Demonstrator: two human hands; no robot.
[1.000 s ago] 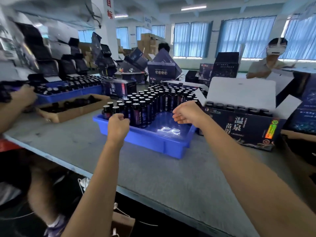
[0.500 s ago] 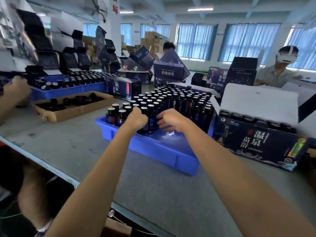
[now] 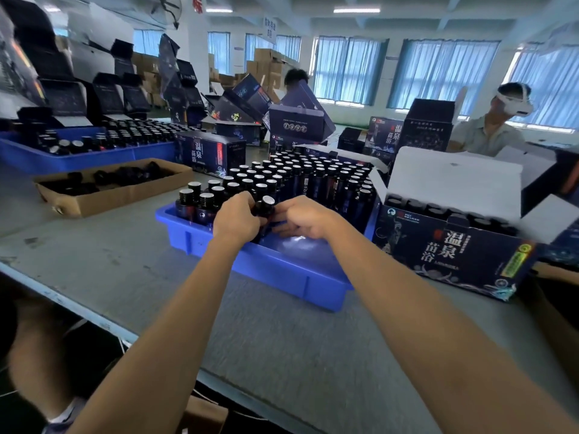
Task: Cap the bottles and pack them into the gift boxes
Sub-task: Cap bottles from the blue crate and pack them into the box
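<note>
While both your hands meet over the near end of the blue tray [image 3: 266, 274], they share one bottle [image 3: 265, 205] between them. Your left hand [image 3: 236, 219] has its fingers [image 3: 247, 200] curled round the bottle's left side just under the cap, clamped on it. Your right hand [image 3: 302, 219] comes in from the other side with its fingers [image 3: 283, 214] bent and close together, the tips pressed on the bottle's right side. How far round they reach you cannot tell, since the back of the hand hides them. The bottle is dark and upright with a silver-topped cap. It stands a little higher than its neighbours, in the tray's front row.

Behind it the other bottles [image 3: 313, 180] stand capped in tight rows through the tray's far part. The tray sits on the counter [image 3: 219, 324] about midway along, well back from the near edge. Just beside the tray's right wall stands an open gift box [image 3: 454, 258], flaps up, with a row of dark bottle tops showing inside along its front wall. Toward the counter's left edge lies a shallow carton [image 3: 125, 195] of loose dark caps, and behind that a second tray [image 3: 94, 159] of bottles. A closed box [image 3: 210, 153] stands farther back between the two trays. Beyond the counter's far right corner is a person [image 3: 488, 136] wearing a headset.
</note>
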